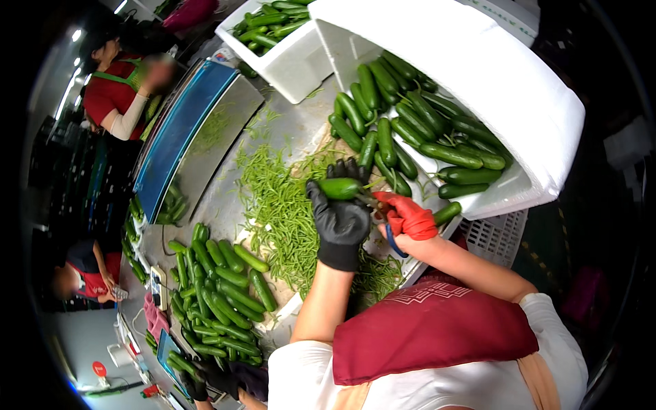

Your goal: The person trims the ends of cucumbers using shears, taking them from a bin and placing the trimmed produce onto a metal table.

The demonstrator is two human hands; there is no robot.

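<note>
My left hand [342, 220], in a black glove, holds a small green cucumber [338, 188] with its stem end turned towards my right hand. My right hand [410, 218] wears a red glove and grips scissors [373, 202], whose blades are at that stem end. Whether they touch the stem is hard to tell. A dark blue loop [394, 242] shows beside the right wrist. Beneath the hands spreads a heap of thin green stem cuttings [287, 225]. Past my fingers, loose cucumbers [385, 141] spill from a tipped white foam box [543, 97].
Another foam box [297, 77] with cucumbers stands at the back. Left lies a cucumber pile [220, 292], near a power strip [158, 288]. A blue-edged metal divider [205, 133] crosses the table [215, 197]. A co-worker's black-gloved hands [205, 379] handle cucumbers; two people are farther left.
</note>
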